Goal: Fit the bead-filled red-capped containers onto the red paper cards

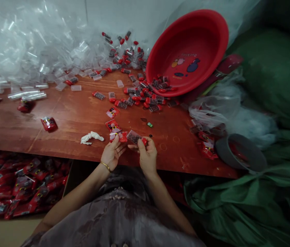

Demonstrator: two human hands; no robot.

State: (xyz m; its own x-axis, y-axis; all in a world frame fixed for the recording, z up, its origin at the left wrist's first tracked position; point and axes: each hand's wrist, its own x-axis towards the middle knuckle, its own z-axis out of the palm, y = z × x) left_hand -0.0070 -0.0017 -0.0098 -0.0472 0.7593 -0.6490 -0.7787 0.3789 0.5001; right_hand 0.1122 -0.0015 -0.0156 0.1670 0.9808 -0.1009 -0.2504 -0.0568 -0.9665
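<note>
Your right hand (148, 156) sits at the near edge of the wooden table (65, 120), fingers curled shut around a small clear capsule (136, 138). The capsule is a short see-through tube packed with dark bits and capped in red at its right end, which pokes out just above your thumb. It lies roughly level, tilted slightly down to the right. Your left hand (112, 153), gold bangle (105, 166) on the wrist, is half closed with fingertips pinching a red printed sachet (119, 136); the sachet is glossy red with yellow and white print, crumpled at the edge, and it touches or nearly touches the capsule's open left end, exact contact too small to tell. Both things are held just above the table edge, right in front of you, between the two hands. Just beyond them two more red sachets (113, 118) lie flat on the wood, and a twisted white scrap (91, 137) sits to the left of your left hand. Farther back a loose pile of filled capsules (145, 96) spills from the mouth of a tipped red basin (188, 51). A heap of empty clear tubes (31, 51) covers the far left of the table. Below the table on the left, a box of red packets (18, 188) is filled up. A roll of grey tape (240, 151) rests on the right near green cloth (263, 199).
</note>
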